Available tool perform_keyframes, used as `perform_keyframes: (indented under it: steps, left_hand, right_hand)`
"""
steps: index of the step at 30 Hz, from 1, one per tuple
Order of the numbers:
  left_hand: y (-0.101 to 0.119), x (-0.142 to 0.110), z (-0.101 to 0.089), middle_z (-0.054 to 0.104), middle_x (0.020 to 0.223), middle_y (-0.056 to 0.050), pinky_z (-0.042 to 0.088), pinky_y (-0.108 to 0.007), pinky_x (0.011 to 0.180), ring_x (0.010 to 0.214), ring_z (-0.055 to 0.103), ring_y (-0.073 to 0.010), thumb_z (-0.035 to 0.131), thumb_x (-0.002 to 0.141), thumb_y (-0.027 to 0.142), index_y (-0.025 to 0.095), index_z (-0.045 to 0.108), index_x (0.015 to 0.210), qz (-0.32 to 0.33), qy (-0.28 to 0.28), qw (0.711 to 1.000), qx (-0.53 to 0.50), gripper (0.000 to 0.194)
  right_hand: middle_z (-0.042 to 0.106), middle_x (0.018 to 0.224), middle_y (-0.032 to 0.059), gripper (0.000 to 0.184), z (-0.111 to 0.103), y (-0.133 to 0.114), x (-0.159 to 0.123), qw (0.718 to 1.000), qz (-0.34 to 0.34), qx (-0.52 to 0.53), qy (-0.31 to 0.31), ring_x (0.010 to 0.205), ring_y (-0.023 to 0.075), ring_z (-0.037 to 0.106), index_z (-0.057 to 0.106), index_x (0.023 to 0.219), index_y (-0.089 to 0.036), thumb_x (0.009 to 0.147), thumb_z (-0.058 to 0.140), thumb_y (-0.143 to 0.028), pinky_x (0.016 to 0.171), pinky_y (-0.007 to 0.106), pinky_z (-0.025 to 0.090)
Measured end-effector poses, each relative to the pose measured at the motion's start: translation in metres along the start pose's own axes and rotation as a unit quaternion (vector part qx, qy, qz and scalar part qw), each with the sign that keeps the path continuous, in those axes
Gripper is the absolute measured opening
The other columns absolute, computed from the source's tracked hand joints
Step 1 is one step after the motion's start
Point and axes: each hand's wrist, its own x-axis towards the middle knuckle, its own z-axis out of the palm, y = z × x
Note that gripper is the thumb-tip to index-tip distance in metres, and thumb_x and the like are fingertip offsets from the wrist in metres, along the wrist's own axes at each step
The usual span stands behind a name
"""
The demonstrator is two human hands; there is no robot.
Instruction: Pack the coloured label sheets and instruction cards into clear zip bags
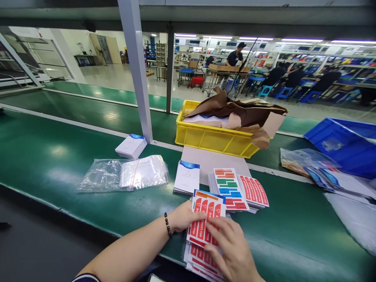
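Note:
My left hand (185, 216) is closed on a small bundle with a red sticker sheet (202, 230) on top. Its thumb lies across the sheet, and its other fingers are hidden beneath. A blue and orange edge peeks out behind the sheet. My right hand (230, 244) bends over the sheet's right side, fingertips and thumb on it; its grip underneath is hidden. More red sticker sheets (199, 254) in clear plastic lie below, at the belt's near edge. Just beyond are a stack of multicoloured sticker sheets (229, 188), a stack of red ones (255, 191) and white-and-blue booklets (187, 178).
Clear plastic bags (143, 172) lie to the left, near another booklet stack (131, 146). A yellow crate (214, 138) with brown paper stands behind. On the right are a blue bin (346, 145) and bagged papers (337, 180). A white post (136, 70) rises from the green belt (58, 145).

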Motion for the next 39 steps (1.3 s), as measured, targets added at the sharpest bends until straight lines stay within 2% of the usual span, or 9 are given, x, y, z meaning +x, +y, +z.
perform_keyframes:
  steps: [3, 6, 9, 14, 16, 19, 30, 36, 39]
  left_hand:
    - [0.001, -0.002, 0.001, 0.061, 0.102, -0.013, 0.044, -0.035, 0.081, 0.086, 0.06, -0.02, 0.065, 0.069, 0.032, 0.012, 0.058, 0.103, -0.026, -0.025, 0.999, 0.03, 0.04]
    - [0.004, -0.005, 0.001, 0.062, 0.099, -0.011, 0.044, -0.033, 0.078, 0.084, 0.06, -0.0191, 0.064, 0.069, 0.036, 0.013, 0.059, 0.102, -0.032, -0.039, 0.995, 0.081, 0.041]
    - [0.011, -0.006, 0.001, 0.064, 0.091, -0.009, 0.045, -0.031, 0.073, 0.079, 0.06, -0.0198, 0.063, 0.068, 0.041, 0.012, 0.061, 0.096, -0.023, -0.039, 0.981, 0.189, 0.04]
    - [0.021, -0.004, -0.002, 0.064, 0.077, -0.004, 0.042, -0.027, 0.071, 0.074, 0.057, -0.0179, 0.06, 0.071, 0.03, 0.015, 0.065, 0.079, 0.094, 0.01, 0.88, 0.466, 0.018]
    - [0.023, -0.003, -0.002, 0.063, 0.074, -0.004, 0.041, -0.027, 0.073, 0.074, 0.055, -0.0165, 0.056, 0.074, 0.024, 0.017, 0.066, 0.075, 0.135, -0.013, 0.849, 0.511, 0.012]
    - [0.024, -0.003, -0.001, 0.062, 0.082, -0.005, 0.041, -0.026, 0.079, 0.082, 0.055, -0.0164, 0.054, 0.075, 0.019, 0.018, 0.066, 0.078, 0.151, -0.054, 0.86, 0.484, 0.012]
    - [0.02, -0.005, 0.0, 0.046, 0.09, -0.004, 0.042, -0.026, 0.078, 0.086, 0.049, -0.0155, 0.061, 0.069, 0.016, 0.016, 0.065, 0.071, 0.17, -0.002, 0.87, 0.464, 0.005]
    - [0.021, -0.005, -0.001, 0.047, 0.094, -0.005, 0.041, -0.028, 0.082, 0.09, 0.049, -0.0164, 0.059, 0.07, 0.014, 0.016, 0.064, 0.075, 0.174, -0.029, 0.874, 0.452, 0.007]
    - [0.02, -0.005, -0.001, 0.048, 0.097, -0.005, 0.04, -0.029, 0.083, 0.092, 0.049, -0.0169, 0.058, 0.07, 0.013, 0.017, 0.064, 0.076, 0.168, -0.037, 0.873, 0.455, 0.009]
  right_hand:
    - [0.052, 0.111, 0.012, 0.051, -0.004, 0.011, 0.0, 0.963, 0.225, 0.115, 0.093, 0.094, 0.0232, 0.053, 0.042, 0.122, -0.02, 0.075, 0.057, -0.032, 0.077, 0.038, 0.046]
    - [0.059, 0.101, 0.0112, 0.046, -0.005, 0.018, 0.005, 0.852, 0.389, 0.348, 0.045, 0.083, 0.0205, 0.059, 0.046, 0.118, -0.019, 0.076, 0.057, -0.034, 0.069, 0.033, 0.05]
    - [0.066, 0.087, 0.0095, 0.032, -0.008, 0.026, 0.011, 0.774, 0.428, 0.467, -0.007, 0.079, 0.0227, 0.061, 0.062, 0.095, -0.015, 0.07, 0.065, -0.033, 0.067, 0.034, 0.051]
    - [0.068, 0.08, 0.0016, 0.02, -0.017, 0.046, 0.02, 0.72, 0.448, 0.434, 0.304, 0.069, 0.0174, 0.062, 0.064, 0.082, -0.02, 0.064, 0.07, -0.026, 0.061, 0.031, 0.052]
    - [0.067, 0.082, 0.0015, 0.02, -0.016, 0.048, 0.022, 0.699, 0.446, 0.441, 0.343, 0.068, 0.0166, 0.062, 0.064, 0.083, -0.02, 0.065, 0.07, -0.025, 0.058, 0.03, 0.053]
    - [0.067, 0.082, 0.0042, 0.027, -0.011, 0.045, 0.021, 0.704, 0.457, 0.46, 0.291, 0.068, 0.018, 0.062, 0.063, 0.089, -0.018, 0.064, 0.07, -0.025, 0.056, 0.029, 0.053]
    - [0.067, 0.092, 0.0068, 0.032, -0.017, 0.039, 0.018, 0.781, 0.441, 0.433, 0.091, 0.08, 0.0229, 0.062, 0.063, 0.095, -0.018, 0.066, 0.069, -0.03, 0.069, 0.034, 0.053]
    - [0.067, 0.088, 0.0069, 0.033, -0.021, 0.052, 0.017, 0.768, 0.457, 0.417, 0.164, 0.076, 0.0213, 0.063, 0.063, 0.093, -0.017, 0.064, 0.07, -0.031, 0.066, 0.032, 0.053]
    - [0.067, 0.087, 0.0078, 0.033, -0.026, 0.058, 0.016, 0.772, 0.463, 0.415, 0.131, 0.073, 0.0212, 0.063, 0.063, 0.092, -0.017, 0.064, 0.07, -0.033, 0.064, 0.033, 0.053]
